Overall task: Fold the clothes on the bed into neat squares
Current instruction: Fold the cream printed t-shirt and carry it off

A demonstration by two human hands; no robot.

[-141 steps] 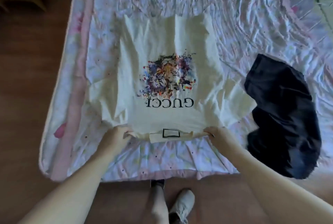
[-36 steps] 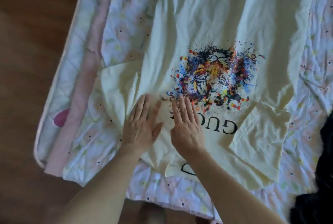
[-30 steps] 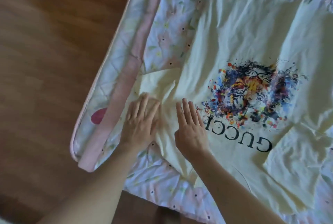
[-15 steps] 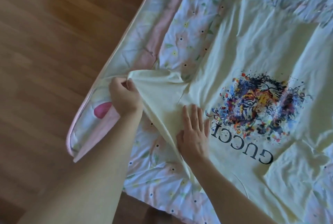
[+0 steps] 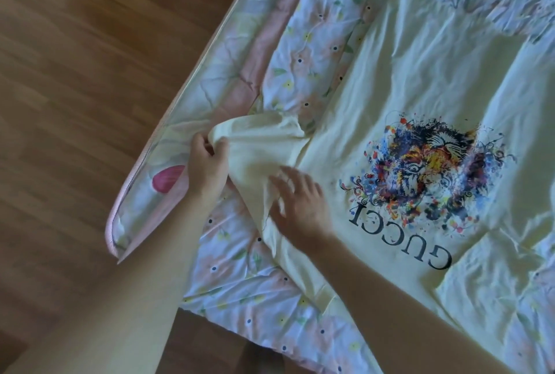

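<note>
Our left hand (image 5: pixel 207 164) pinches the cream t-shirt (image 5: pixel 420 79) sleeve (image 5: pixel 258 145) up; right hand (image 5: pixel 300 202) lies flat, fingers spread, on it.

Left hand (image 5: pixel 207 167) raised, fingers (image 5: pixel 220 145) pinched closed; right hand (image 5: pixel 301 204) flat, palm down, fingers spread

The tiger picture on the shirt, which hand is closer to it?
The right hand. It lies flat on the shirt, just left of the tiger picture in the view. The left hand is farther left, pinching the sleeve up near the bed edge.
</note>
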